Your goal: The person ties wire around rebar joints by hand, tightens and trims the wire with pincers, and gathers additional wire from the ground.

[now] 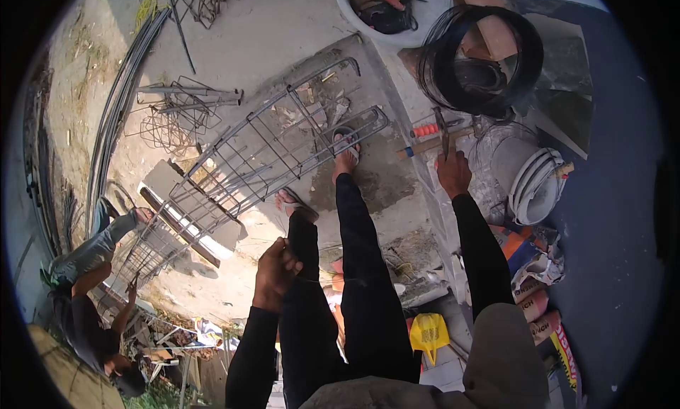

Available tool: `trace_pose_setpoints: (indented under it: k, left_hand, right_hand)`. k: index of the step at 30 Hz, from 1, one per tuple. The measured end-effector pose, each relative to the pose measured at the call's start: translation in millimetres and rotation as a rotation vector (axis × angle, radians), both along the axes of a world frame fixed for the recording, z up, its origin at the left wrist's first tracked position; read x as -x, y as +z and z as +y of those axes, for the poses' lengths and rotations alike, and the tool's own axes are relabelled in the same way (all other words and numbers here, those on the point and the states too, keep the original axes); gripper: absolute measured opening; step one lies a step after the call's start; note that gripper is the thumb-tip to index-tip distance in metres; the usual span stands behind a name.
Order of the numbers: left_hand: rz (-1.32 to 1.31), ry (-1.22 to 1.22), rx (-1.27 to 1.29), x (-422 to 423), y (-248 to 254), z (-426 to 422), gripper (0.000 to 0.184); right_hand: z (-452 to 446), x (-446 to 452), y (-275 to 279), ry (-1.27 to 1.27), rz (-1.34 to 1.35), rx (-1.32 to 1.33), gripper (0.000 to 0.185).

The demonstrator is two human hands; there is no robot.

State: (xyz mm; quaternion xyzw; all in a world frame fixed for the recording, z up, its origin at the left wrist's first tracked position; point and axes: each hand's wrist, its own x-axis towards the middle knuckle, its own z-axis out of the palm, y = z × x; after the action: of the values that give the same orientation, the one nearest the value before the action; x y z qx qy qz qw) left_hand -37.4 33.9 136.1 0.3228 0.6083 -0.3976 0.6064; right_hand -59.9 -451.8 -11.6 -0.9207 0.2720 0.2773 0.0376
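Observation:
My left hand [275, 273] is closed in front of my left thigh, and a thin wire, hard to see against the black trousers, trails from it to the right. Over on the right, my right hand [454, 175] grips a dark, narrow metal tool [443, 127] above a low ledge; its exact kind is unclear. Beside that tool lie a red ribbed handle [425, 130] and a wooden handle [433, 147] with a blue end. A long rebar cage [258, 136] of bars and square stirrups stretches diagonally in front of my sandalled feet.
A coil of black wire [432, 69] rests near a white tub [347, 8]. Stacked buckets [528, 189] stand right of my right hand. Another person [88, 317] crouches at the cage's far-left end. Long bars [117, 118] and loose stirrups [177, 118] lie on the left ground.

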Motion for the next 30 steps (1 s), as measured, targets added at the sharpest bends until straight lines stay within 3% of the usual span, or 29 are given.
trace_pose_setpoints:
  k: [2,4,5,6,8,10,12,15,19,22,26,30]
  left_hand:
    - [-0.057,0.035,-0.060,-27.3,11.1,-33.7,0.011]
    - [-0.289,-0.292,-0.117,-42.0,18.9,-46.8,0.012]
    - [-0.399,-0.459,-0.141,-47.8,21.9,-53.9,0.013]
    - [-0.422,-0.486,-0.193,-53.3,24.1,-64.0,0.018]
    - [-0.469,-0.542,-0.282,-59.0,26.1,-87.7,0.027]
    - [-0.494,-0.462,-0.281,-31.0,7.8,-97.4,0.026]
    - [-0.486,-0.440,-0.246,-39.7,21.3,-120.5,0.024]
    - [-0.486,-0.269,-0.202,-37.1,24.8,-141.8,0.024]
    - [-0.400,-0.182,-0.008,-44.7,20.4,-137.8,0.026]
    - [-0.375,-0.014,0.284,-32.9,8.5,-133.3,0.031]
    - [-0.402,-0.140,0.407,-34.2,6.8,-121.0,0.029]
    - [-0.569,-0.259,0.214,-19.7,-11.3,-135.1,0.026]
  right_hand:
    - [-10.4,0.1,-10.1,0.097,-0.054,0.109,0.064]
    - [0.2,-21.7,8.1,0.189,-0.342,-0.076,0.051]
    - [16.5,-39.6,33.1,0.029,-0.338,-0.280,0.044]
    - [42.3,-58.2,65.2,-0.136,-0.324,-0.476,0.038]
    - [91.3,-86.2,125.8,-0.125,-0.136,-0.702,0.032]
    - [142.1,-92.0,154.0,0.158,-0.177,-0.862,0.030]
    - [186.0,-89.0,157.9,0.155,-0.159,-0.979,0.030]
    - [217.4,-88.5,148.4,-0.179,0.162,-1.042,0.035]
    - [214.2,-80.7,134.4,-0.687,0.075,-1.314,0.032]
    - [202.2,-79.6,131.2,-1.112,0.030,-1.332,0.034]
    - [192.3,-74.1,122.6,-1.345,0.075,-1.480,0.035]
    - [199.4,-84.3,107.5,-1.246,0.116,-1.496,0.034]
